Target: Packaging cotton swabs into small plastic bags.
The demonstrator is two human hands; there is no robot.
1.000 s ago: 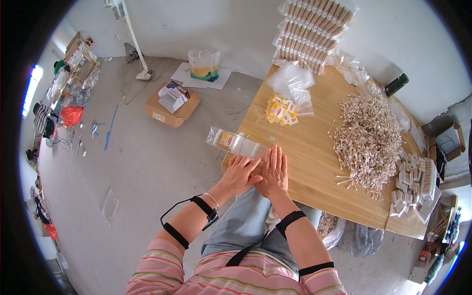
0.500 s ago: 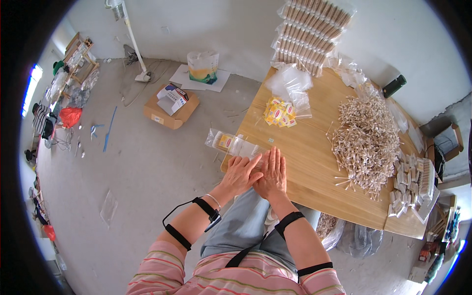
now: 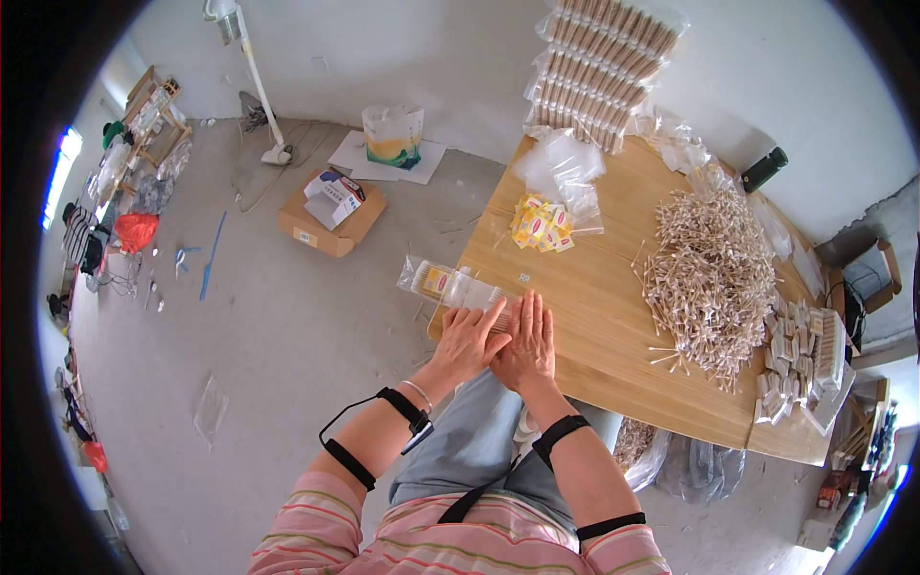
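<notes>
A clear bag of cotton swabs (image 3: pixel 471 288) with a yellow label card (image 3: pixel 436 281) inside lies at the near left corner of the table, its loose end sticking out past the edge. My left hand (image 3: pixel 464 341) rests on the near side of this bag, fingers spread and slightly bent. Beside it my right hand (image 3: pixel 526 343) lies flat, fingers stretched out together, against the bag's right end. The thumbs of both hands meet. What lies under my palms is hidden.
Yellow label cards (image 3: pixel 541 224) and empty clear bags (image 3: pixel 565 172) lie farther back on the wooden table (image 3: pixel 594 297). A big heap of loose swabs (image 3: pixel 709 278) covers its right side, with swab bundles (image 3: pixel 795 359) nearby. Packed swab bags (image 3: pixel 609 67) stack against the wall. A cardboard box (image 3: pixel 331 230) stands on the floor.
The view has shifted very slightly. Both hands keep the same pose on the bag of cotton swabs; nothing else has visibly moved.
</notes>
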